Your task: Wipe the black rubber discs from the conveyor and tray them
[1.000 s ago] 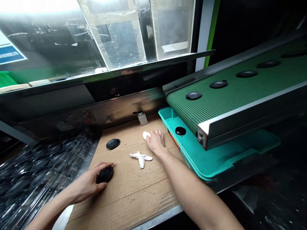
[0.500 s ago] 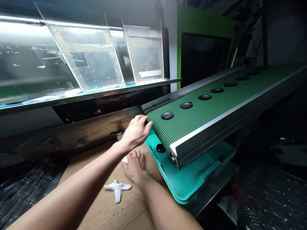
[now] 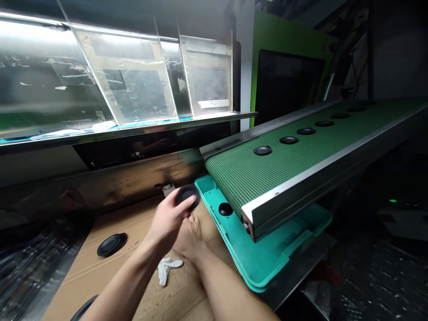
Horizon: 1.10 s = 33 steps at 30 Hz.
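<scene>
My left hand (image 3: 169,218) is closed on a black round lid-like disc (image 3: 186,196), thumb across its face, held above the cardboard. Just below and behind it is my right hand (image 3: 190,238), low over the cardboard and partly covered by the left. Its fingers look bent; what they hold, if anything, is hidden. A white crumpled cloth-like scrap (image 3: 167,269) lies near my wrists. Several black discs (image 3: 262,150) sit in a row along the green conveyor belt (image 3: 240,174). To the left, overlapping black discs (image 3: 112,244) rest on the cardboard (image 3: 83,272).
Under the belt's end stands a teal tray (image 3: 264,267) with a black round piece (image 3: 225,209) in it. The metal conveyor rail (image 3: 301,178) runs to the far right. Clear panels (image 3: 133,89) stand behind a ledge. Another dark disc (image 3: 83,307) shows beside my left forearm.
My left hand has drawn back from the belt's end, down and left, and now holds a disc. The nearest disc is gone from the belt. The view has shifted, showing discs on the cardboard.
</scene>
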Available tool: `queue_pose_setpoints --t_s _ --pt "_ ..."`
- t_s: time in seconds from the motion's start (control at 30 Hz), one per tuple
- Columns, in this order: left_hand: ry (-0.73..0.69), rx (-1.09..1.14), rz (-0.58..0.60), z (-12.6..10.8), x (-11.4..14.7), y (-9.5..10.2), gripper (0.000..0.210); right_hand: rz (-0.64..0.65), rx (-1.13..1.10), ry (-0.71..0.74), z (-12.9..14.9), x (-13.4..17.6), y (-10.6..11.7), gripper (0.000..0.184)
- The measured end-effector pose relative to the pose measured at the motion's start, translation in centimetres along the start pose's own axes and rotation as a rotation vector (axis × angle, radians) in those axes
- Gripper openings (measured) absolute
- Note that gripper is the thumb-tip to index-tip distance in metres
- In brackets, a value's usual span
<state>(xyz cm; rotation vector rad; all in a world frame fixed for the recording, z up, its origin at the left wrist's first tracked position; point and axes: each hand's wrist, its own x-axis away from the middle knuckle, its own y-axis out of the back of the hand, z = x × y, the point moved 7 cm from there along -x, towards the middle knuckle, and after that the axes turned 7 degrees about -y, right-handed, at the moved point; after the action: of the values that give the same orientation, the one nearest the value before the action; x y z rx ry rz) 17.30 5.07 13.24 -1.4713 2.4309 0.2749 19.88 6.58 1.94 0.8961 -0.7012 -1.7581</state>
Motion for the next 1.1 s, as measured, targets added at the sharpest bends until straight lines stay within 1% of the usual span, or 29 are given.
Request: queue_pose_setpoints --t_s 0.07,0.1,0.13,0.17,0.2,0.23,0.3,0.4,0.47,0.57,0.63,0.73,0.83,0.9,0.97,1.0,1.03,1.1 --pt "0.215 0.183 -0.185 4.3 4.1 6.1 0.027 -0.01 0.011 -0.013 0.1 0.0 0.0 0.025" --pt "0.29 0.249 -0.286 6.3 5.9 8.8 0.022 -0.019 0.012 -0.013 0.3 0.0 0.0 0.022" --pt "0.35 0.303 -0.364 8.2 7.4 11.0 0.019 -0.034 0.005 -0.007 0.7 0.1 0.2 0.022" --pt "0.381 0.343 -0.418 9.6 8.4 12.6 0.017 -0.059 -0.012 0.001 1.1 0.3 0.4 0.023" --pt "0.39 0.367 -0.448 10.6 9.0 13.7 0.016 -0.094 -0.038 0.013 1.7 0.5 0.7 0.026" --pt "0.376 0.38 -0.457 11.1 9.2 14.3 0.016 -0.126 -0.071 0.031 2.4 0.9 0.9 0.028" --pt "0.325 0.379 -0.468 11.2 9.0 14.9 0.018 -0.171 -0.135 0.081 4.1 1.9 1.2 0.033" --pt "0.33 0.415 -0.464 10.3 8.8 14.8 0.022 -0.157 -0.164 0.184 7.0 4.1 0.5 0.038" --pt "0.356 0.514 -0.409 9.7 8.9 14.4 0.031 -0.124 -0.137 0.251 8.6 5.5 -0.3 0.039" --pt "0.338 0.711 -0.339 9.1 9.3 13.9 0.047 -0.11 -0.082 0.315 10.1 6.6 -0.9 0.043" --pt "0.314 0.813 -0.311 9.1 9.5 13.7 0.048 -0.14 -0.05 0.318 10.7 6.5 -0.9 0.042" --pt "0.282 0.904 -0.296 9.5 9.6 13.7 0.047 -0.193 -0.02 0.277 11.1 6.1 -0.7 0.039" --pt "0.315 0.979 -0.346 10.2 9.8 13.8 0.044 -0.153 0.0 0.349 11.8 6.5 -1.1 0.039" --pt "0.315 1.023 -0.341 10.2 9.9 13.6 0.043 -0.156 0.009 0.365 11.9 6.5 -1.2 0.038" --pt "0.273 1.052 -0.317 9.8 9.8 13.5 0.042 -0.206 -0.007 0.29 11.5 6.2 -0.8 0.036" --pt "0.255 1.06 -0.32 9.7 9.8 13.5 0.041 -0.223 -0.025 0.26 11.3 6.0 -0.6 0.035" --pt "0.246 1.065 -0.336 9.6 9.8 13.6 0.039 -0.219 -0.044 0.26 11.3 6.0 -0.7 0.035" --pt "0.242 1.075 -0.373 9.6 9.7 13.8 0.037 -0.186 -0.072 0.332 11.7 6.1 -0.9 0.036"
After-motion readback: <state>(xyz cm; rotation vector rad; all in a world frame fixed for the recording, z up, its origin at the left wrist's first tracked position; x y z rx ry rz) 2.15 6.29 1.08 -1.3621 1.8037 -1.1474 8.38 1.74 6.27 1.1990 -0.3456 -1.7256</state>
